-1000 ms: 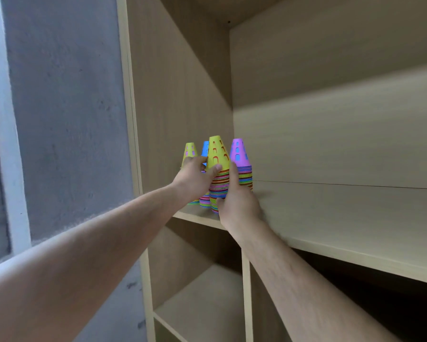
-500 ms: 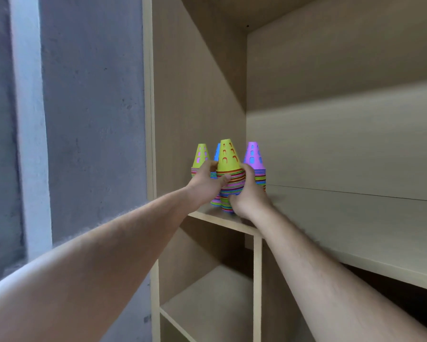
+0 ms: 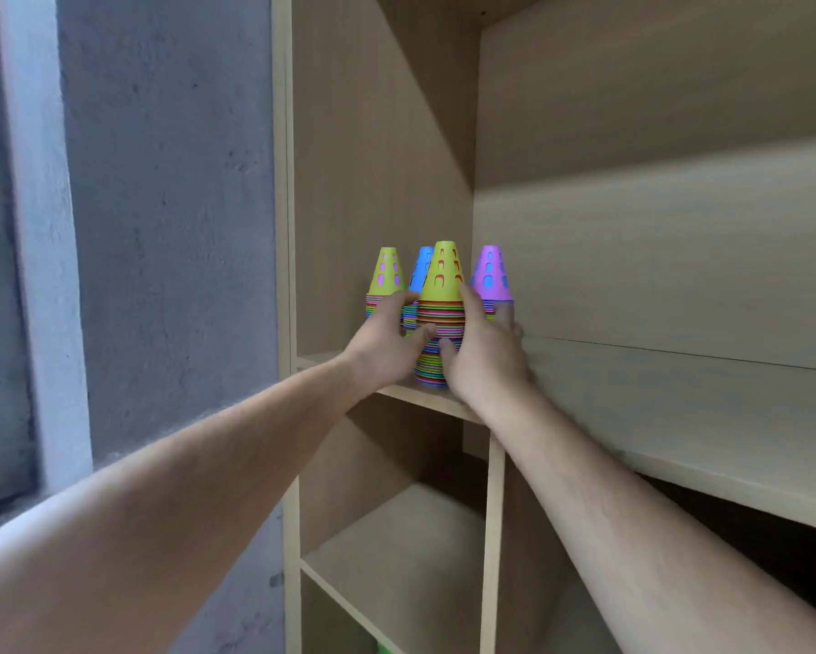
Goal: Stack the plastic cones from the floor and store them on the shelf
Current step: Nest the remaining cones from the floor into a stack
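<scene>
a grey wall (image 3: 160, 228) fills the far left, beside the wooden shelf unit (image 3: 378, 158). the left hand (image 3: 382, 344) curls its fingers round the left side of the front stack (image 3: 440, 318), thumb pressed on its rims. behind this hand stand a green-topped stack (image 3: 386, 276) and a blue-topped stack (image 3: 421, 271), upright in the corner. the front stack, yellow on top, sits upright near the front edge of the shelf board (image 3: 680, 408). the right hand (image 3: 484, 356) grips its right side, fingers wrapped behind, thumb in front. 1 purple-topped stack (image 3: 491, 273) stands just behind those fingers.
</scene>
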{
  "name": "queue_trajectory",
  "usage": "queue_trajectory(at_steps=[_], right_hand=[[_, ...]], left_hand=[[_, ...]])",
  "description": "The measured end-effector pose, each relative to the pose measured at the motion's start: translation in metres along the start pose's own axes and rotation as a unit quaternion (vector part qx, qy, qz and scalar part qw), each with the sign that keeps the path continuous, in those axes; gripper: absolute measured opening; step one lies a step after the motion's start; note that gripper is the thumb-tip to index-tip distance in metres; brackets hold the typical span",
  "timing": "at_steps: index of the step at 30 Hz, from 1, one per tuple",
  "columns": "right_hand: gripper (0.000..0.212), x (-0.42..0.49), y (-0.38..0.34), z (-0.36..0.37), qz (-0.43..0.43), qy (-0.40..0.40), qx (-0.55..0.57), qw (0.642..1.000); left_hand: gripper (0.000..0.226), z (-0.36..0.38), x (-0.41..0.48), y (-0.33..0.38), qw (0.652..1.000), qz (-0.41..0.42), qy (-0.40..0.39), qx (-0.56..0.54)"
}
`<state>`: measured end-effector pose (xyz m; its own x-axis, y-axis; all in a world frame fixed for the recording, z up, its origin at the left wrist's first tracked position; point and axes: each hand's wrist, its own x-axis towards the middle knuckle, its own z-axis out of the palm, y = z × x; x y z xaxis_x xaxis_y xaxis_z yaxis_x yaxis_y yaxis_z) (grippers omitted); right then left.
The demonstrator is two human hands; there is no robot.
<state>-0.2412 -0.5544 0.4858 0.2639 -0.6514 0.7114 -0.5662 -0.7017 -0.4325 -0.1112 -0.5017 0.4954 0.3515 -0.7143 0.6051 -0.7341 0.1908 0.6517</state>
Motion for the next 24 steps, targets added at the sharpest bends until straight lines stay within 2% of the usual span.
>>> queue_trajectory(at_steps=[2, 3, 5, 8, 11, 16, 20, 24], right_hand=[[0.058, -0.019, -0.006, 0.004, -0.103, 0.078, 0.016, 0.991], [0.05, -0.031, -0.009, 0.01, -0.138, 0.076, 0.053, 0.986], [0.038, -0.06, -0.011, 0.029, -0.166, 0.003, 0.132, 0.977], [0.031, -0.108, -0.006, 0.066, -0.184, -0.129, 0.202, 0.953], [0.029, -0.153, 0.0, 0.115, -0.193, -0.266, 0.215, 0.92], [0.036, -0.241, 0.006, 0.215, -0.171, -0.484, 0.225, 0.828], [0.04, -0.301, 0.022, 0.287, -0.159, -0.576, 0.215, 0.773], [0.049, -0.362, 0.028, 0.344, -0.194, -0.636, 0.165, 0.728]], left_hand=[[0.045, -0.007, -0.023, -0.009, 0.994, 0.088, 0.039, 0.055], [0.042, -0.012, -0.039, -0.015, 0.988, 0.128, 0.053, 0.073], [0.037, -0.024, -0.075, -0.037, 0.979, 0.16, 0.06, 0.112], [0.035, -0.037, -0.139, -0.09, 0.967, 0.15, 0.043, 0.2], [0.042, -0.042, -0.207, -0.152, 0.968, 0.064, 0.014, 0.241], [0.046, -0.033, -0.314, -0.249, 0.97, -0.079, -0.036, 0.227], [0.047, -0.019, -0.384, -0.311, 0.957, -0.167, -0.077, 0.224], [0.052, -0.009, -0.43, -0.359, 0.937, -0.263, -0.097, 0.209]])
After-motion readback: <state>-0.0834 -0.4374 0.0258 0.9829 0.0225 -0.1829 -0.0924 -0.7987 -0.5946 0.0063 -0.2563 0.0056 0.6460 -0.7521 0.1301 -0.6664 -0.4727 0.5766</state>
